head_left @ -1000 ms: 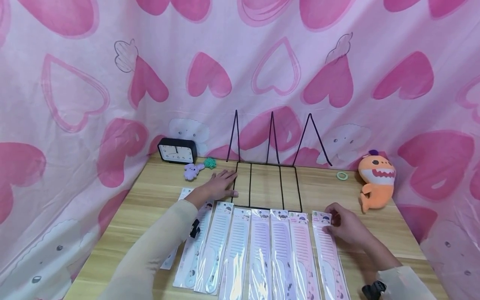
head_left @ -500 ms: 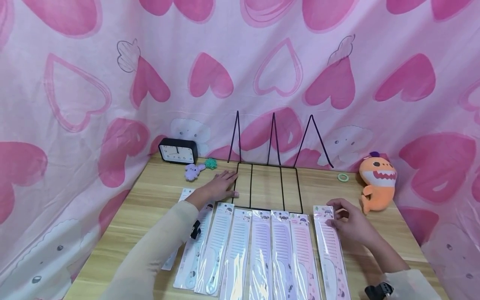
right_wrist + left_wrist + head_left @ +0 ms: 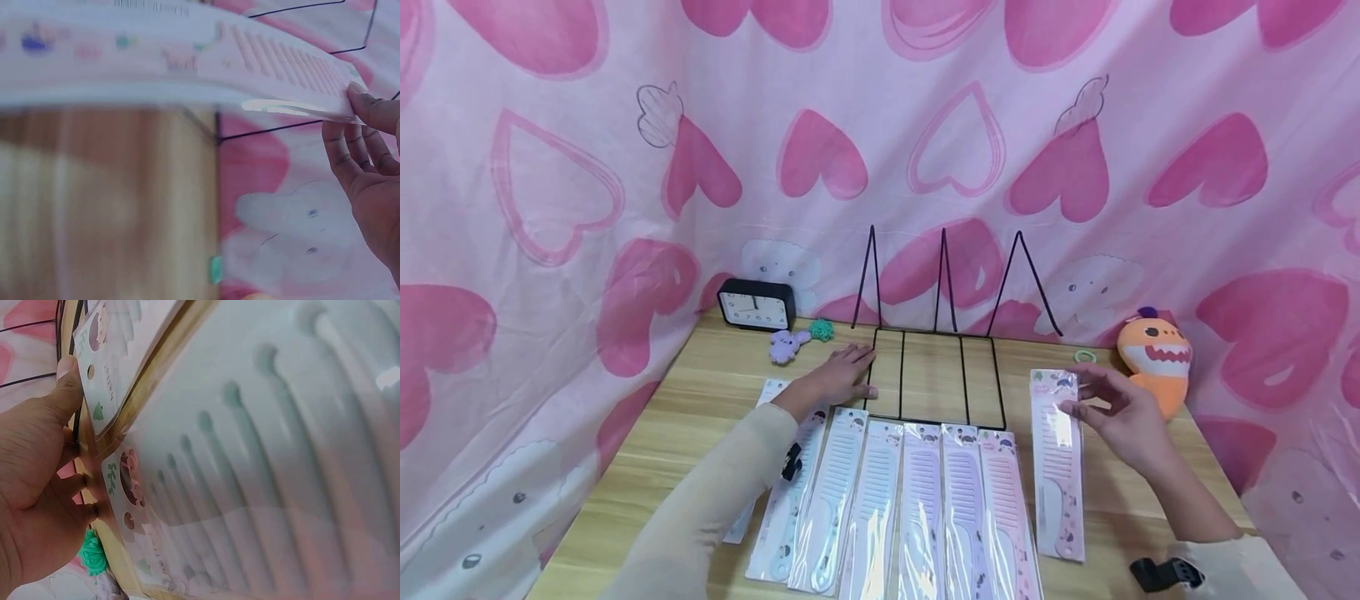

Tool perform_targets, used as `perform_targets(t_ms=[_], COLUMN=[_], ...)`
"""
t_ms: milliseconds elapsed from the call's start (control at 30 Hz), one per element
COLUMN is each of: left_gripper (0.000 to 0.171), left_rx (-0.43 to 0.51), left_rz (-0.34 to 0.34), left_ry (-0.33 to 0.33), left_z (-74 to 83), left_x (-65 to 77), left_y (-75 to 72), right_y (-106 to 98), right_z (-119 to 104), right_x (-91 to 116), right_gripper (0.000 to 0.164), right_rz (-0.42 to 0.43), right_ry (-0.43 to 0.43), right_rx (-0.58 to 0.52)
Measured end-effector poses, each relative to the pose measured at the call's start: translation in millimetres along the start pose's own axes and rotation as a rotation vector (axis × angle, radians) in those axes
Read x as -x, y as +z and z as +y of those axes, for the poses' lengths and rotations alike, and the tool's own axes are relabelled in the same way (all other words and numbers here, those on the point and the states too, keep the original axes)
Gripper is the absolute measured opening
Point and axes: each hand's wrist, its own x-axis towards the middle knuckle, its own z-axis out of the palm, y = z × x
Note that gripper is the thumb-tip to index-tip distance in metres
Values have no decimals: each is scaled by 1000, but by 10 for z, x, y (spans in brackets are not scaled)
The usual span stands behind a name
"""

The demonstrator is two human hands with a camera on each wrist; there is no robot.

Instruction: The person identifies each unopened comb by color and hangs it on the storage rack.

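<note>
My right hand (image 3: pixel 1120 412) pinches the top right edge of a packaged pink comb (image 3: pixel 1058 467) between thumb and fingers. In the right wrist view this comb (image 3: pixel 281 62) is raised above the table, its far end at my fingertips. My left hand (image 3: pixel 835 379) rests with fingers extended at the left side of a black wire rack (image 3: pixel 902 375). Near that hand lie packaged blue combs (image 3: pixel 833 487), partly covered by my left forearm. To their right come packaged purple combs (image 3: pixel 922 492) and another packaged pink comb (image 3: pixel 1006 492).
At the back left stand a black clock (image 3: pixel 756 304), a purple toy (image 3: pixel 784 346) and a green ball-like item (image 3: pixel 822 330). An orange shark plush (image 3: pixel 1157 354) and a pale green ring (image 3: pixel 1084 357) sit at the back right. A heart-patterned curtain (image 3: pixel 955 108) encloses the table.
My right hand has lifted the packaged pink comb off the table and carried it away from me, toward the back. My left hand stays at the rack.
</note>
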Motion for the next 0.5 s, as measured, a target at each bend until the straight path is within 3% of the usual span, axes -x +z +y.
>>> perform_targets(t_ms=[300, 500], left_gripper=[90, 90], left_rx=[3, -5], left_rz=[-5, 4], left_ry=[5, 6], left_z=[12, 4], left_x=[19, 4], left_y=[7, 4], right_y=[-79, -83], right_z=[-354, -531], right_x=[-54, -94], right_gripper=[59, 61], right_rz=[121, 172], right_ry=[-53, -197], right_rx=[-77, -262])
